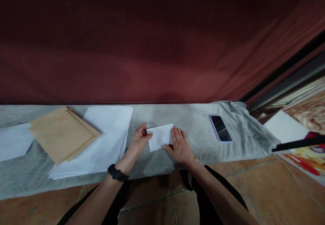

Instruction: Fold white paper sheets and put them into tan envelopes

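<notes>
A small white piece of paper (160, 137), apparently folded, lies on the grey cloth in front of me. At its left edge, my left hand (139, 139) has curled fingers, with the thumb over the paper. A small dark reddish patch shows between thumb and forefinger; I cannot make out what it is. My right hand (180, 147) rests flat along the paper's right edge, its fingers stretched out and the thumb at the lower corner. To the left of my left hand are large white sheets (111, 147), partly under a stack of brown paper envelopes (62, 135).
Grey cloth (198, 116) covers the long, narrow surface, against a dark red fabric wall (152, 65). A folding phone (220, 128) lies to the right. Another white sheet (14, 142) is at far left. Dark bars (299, 143) and a printed bag (307, 160) stand at right.
</notes>
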`<action>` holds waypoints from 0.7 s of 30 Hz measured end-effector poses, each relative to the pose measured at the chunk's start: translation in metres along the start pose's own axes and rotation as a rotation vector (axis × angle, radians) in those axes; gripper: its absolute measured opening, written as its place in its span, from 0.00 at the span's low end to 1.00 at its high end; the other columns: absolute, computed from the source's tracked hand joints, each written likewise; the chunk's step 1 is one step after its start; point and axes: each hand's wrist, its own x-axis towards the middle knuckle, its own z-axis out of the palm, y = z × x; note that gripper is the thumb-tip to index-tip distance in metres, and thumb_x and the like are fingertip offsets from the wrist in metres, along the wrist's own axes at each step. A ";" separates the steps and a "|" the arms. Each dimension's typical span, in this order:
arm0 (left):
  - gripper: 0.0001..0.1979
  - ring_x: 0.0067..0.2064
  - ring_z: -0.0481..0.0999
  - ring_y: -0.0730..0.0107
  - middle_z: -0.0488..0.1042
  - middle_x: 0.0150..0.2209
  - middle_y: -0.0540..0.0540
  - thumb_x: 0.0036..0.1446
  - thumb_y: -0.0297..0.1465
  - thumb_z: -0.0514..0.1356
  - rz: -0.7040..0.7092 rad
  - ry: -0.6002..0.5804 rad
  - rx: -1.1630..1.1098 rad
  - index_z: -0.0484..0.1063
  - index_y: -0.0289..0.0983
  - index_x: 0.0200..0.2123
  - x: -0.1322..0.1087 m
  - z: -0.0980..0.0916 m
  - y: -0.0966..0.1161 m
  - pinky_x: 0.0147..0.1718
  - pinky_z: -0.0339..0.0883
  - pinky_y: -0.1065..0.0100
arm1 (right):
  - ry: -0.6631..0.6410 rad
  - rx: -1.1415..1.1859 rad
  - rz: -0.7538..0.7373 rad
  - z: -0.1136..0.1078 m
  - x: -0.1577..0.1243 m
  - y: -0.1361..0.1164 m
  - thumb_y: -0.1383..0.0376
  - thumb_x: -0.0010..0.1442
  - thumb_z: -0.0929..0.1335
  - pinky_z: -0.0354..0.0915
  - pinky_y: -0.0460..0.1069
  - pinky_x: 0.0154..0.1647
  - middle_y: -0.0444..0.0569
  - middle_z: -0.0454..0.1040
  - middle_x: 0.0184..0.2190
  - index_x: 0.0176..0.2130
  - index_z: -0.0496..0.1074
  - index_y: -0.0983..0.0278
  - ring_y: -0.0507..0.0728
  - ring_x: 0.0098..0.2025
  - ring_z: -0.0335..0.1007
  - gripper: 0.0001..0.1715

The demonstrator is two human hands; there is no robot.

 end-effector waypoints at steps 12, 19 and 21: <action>0.25 0.33 0.77 0.69 0.79 0.34 0.50 0.44 0.33 0.70 -0.170 -0.157 -0.504 0.76 0.38 0.48 -0.016 0.009 0.042 0.31 0.68 0.71 | 0.020 0.300 -0.093 -0.018 0.006 -0.011 0.57 0.71 0.64 0.49 0.65 0.75 0.60 0.64 0.69 0.70 0.62 0.67 0.65 0.71 0.58 0.33; 0.37 0.48 0.79 0.64 0.79 0.48 0.45 0.48 0.37 0.74 -0.175 -0.137 -0.558 0.68 0.40 0.61 -0.023 0.025 0.043 0.44 0.74 0.65 | 0.135 1.466 0.385 -0.034 0.030 -0.014 0.45 0.67 0.64 0.73 0.57 0.54 0.50 0.84 0.45 0.51 0.77 0.59 0.63 0.52 0.79 0.27; 0.45 0.45 0.79 0.64 0.79 0.48 0.44 0.47 0.35 0.74 -0.178 -0.211 -0.513 0.62 0.41 0.67 -0.026 0.031 0.038 0.43 0.73 0.65 | 0.125 1.683 0.474 -0.035 0.033 -0.020 0.43 0.62 0.68 0.75 0.55 0.49 0.50 0.84 0.43 0.49 0.78 0.59 0.63 0.49 0.80 0.27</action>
